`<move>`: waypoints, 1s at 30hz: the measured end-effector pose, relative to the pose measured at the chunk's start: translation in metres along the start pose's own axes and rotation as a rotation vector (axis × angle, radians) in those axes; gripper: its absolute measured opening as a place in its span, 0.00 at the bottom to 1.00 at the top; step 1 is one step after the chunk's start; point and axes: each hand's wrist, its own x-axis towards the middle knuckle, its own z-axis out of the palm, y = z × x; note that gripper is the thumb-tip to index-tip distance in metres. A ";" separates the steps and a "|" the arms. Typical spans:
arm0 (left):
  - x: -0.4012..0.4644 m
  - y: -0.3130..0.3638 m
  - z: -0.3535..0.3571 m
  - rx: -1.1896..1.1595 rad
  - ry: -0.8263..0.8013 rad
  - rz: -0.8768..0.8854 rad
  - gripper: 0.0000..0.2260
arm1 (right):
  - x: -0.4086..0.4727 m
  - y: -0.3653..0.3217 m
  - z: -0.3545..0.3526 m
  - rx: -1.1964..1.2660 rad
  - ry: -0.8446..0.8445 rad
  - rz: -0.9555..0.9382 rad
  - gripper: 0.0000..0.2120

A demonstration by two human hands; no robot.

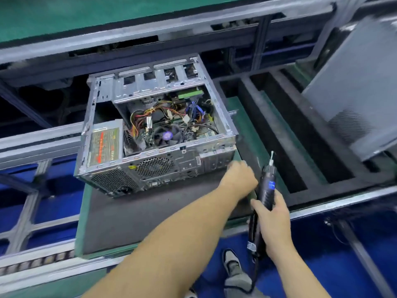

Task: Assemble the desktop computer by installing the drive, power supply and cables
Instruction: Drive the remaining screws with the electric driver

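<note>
Hands first: your right hand (271,220) grips an electric screwdriver (265,186), bit up; your left hand (240,176), fingers curled, touches the near right corner of the open computer case (154,130) on the bench (137,214). Inside the case lie the power supply (104,147), cooler fan (166,136) and loose cables (150,115). Right of the case, a grey side panel (354,97) leans.

Open computer case (150,168) sits on a green-edged dark pallet (133,214)

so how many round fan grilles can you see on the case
3: a wire grille on the power supply inside the case, a perforated one mid rear panel, and the CPU cooler fan inside. Cables may hide others.
</note>
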 end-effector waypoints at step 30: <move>-0.061 -0.020 0.031 -0.421 0.426 -0.023 0.10 | 0.011 -0.022 0.028 0.023 0.095 -0.210 0.21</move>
